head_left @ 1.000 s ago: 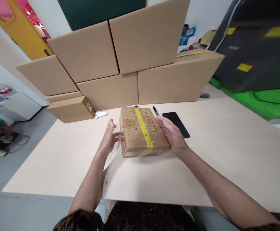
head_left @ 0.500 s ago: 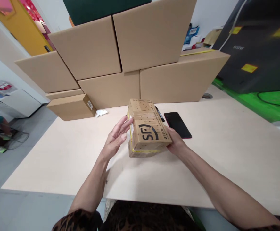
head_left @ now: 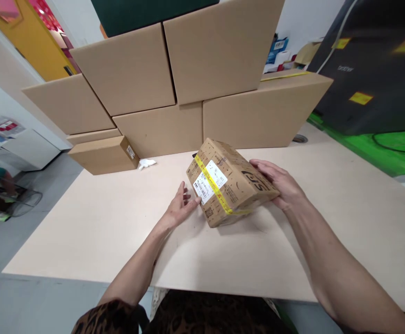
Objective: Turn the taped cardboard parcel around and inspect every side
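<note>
A small cardboard box (head_left: 237,195) with black SF print is tilted on the table, one lower edge down. Its face with a white label (head_left: 211,181) and a strip of yellow tape (head_left: 212,184) slants up to the left. My right hand (head_left: 281,185) grips the box along its right side, fingers stretched over the printed face. At the lower left edge, my left hand (head_left: 181,206) has its thumb against the box or very close, its other fingers apart from it. The phone and black pen-like item behind are mostly or wholly hidden.
Large cardboard boxes (head_left: 216,55) are stacked along the table's back, a dark green box (head_left: 147,14) on top. A smaller brown box (head_left: 101,155) and crumpled white paper (head_left: 147,163) lie at the left. A dark machine (head_left: 372,74) stands right on green material (head_left: 379,153).
The box has rolled toward the right, bringing its labelled, taped face into view. My right hand has moved right and up its side; my left hand has shifted lower. The phone is now covered.
</note>
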Motion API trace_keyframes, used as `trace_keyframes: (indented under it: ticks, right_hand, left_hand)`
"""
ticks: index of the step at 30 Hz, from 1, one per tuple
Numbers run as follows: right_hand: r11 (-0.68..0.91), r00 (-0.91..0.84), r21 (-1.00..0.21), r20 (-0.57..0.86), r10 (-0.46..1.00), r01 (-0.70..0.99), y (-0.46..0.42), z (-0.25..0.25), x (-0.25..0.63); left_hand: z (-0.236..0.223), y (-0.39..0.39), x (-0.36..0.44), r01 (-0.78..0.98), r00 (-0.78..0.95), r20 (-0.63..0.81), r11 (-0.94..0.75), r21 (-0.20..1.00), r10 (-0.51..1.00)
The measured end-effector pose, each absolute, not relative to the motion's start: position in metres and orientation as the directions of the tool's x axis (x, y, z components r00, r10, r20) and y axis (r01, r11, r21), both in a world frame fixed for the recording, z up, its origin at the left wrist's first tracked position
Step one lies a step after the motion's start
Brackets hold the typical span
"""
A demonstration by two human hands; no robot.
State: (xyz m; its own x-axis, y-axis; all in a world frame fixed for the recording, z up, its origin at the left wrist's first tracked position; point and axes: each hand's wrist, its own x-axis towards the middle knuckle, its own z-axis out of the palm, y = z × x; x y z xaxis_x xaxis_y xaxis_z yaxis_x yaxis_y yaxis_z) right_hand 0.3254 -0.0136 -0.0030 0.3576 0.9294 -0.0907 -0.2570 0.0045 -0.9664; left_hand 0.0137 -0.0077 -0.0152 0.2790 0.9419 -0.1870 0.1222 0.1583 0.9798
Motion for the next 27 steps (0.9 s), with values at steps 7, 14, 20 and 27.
trace_keyframes:
  ticks: [7, 14, 20, 27]
  right_hand:
    - [0.000, 0.350, -0.992, -0.046, 0.936, -0.130, -0.027, 0.020, 0.317]
    - [-0.116, 0.155, -0.973, -0.149, 0.977, -0.200, -0.018, -0.007, 0.291]
    - [-0.119, 0.247, -0.965, -0.177, 0.953, -0.233, -0.019, -0.017, 0.282]
    - [-0.138, 0.149, -0.924, -0.202, 0.968, -0.356, -0.025, -0.006, 0.273]
  left_hand:
    - [-0.003, -0.013, 0.018, -0.055, 0.528, -0.158, 0.219, 0.974, 0.834]
    - [0.009, -0.009, 0.004, -0.109, 0.178, 0.047, -0.028, 0.994, 0.983]
    - [0.006, 0.001, 0.000, 0.013, 0.039, -0.174, 0.174, 0.985, 0.984]
    - [0.010, -0.002, 0.012, -0.092, 0.319, -0.200, 0.240, 0.966, 0.927]
